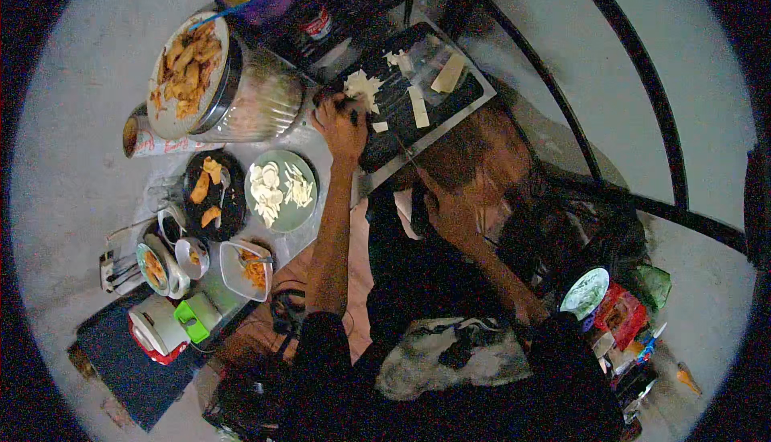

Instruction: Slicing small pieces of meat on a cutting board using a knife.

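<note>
A dark cutting board or tray [394, 132] with a pale rim lies before me. It holds a heap of pale cut pieces [362, 88], a smaller pile [399, 60], a pale strip [418, 106] and a wider slab [449, 73]. At the board's left side, my left hand [342, 126] bends its fingers down beside the heap; whether they pinch a piece is hidden. My right hand [449, 213] is below the board's near edge, closed around what looks like a thin knife [411, 154] pointing toward the board. Left of my forearm, a pale green plate [283, 223] carries white round slices and thin sticks.
A plate of browned food [188, 68] rests on a large metal pot [265, 102]. Nearby stand a black plate [232, 225], a square bowl of orange shreds [232, 273] and a white-and-red appliance [158, 330]. A curved black rail [653, 87] runs along the right.
</note>
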### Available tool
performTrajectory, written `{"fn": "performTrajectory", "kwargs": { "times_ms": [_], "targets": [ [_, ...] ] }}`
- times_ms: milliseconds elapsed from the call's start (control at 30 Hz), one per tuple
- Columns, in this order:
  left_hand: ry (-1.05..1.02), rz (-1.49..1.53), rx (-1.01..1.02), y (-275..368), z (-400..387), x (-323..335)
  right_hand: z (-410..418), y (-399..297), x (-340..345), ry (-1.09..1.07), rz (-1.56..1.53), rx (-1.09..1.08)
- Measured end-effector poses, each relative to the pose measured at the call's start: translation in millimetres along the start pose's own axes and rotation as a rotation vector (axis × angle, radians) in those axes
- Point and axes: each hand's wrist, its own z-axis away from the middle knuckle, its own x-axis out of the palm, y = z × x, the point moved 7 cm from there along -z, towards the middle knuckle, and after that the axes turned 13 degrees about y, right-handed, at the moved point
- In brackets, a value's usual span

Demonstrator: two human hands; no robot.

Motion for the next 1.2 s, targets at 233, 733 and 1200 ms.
{"fn": "performTrajectory", "kwargs": {
  "times_ms": [233, 733, 1200],
  "targets": [
    [-0.078, 0.129, -0.002, 10.1, 36.8, -10.1, -3.3, -8.2, 0.8, -0.084, -0.143, 0.143],
    [-0.022, 0.095, -0.166, 0.5, 53.3, -11.3, -7.4, 3.2, 34.6, -0.11, -0.08, 0.088],
    [0.012, 0.119, -0.244, 1.1, 66.2, -11.0, -0.3, 0.8, 46.3, -0.03, 0.067, -0.036]
  ]
}}
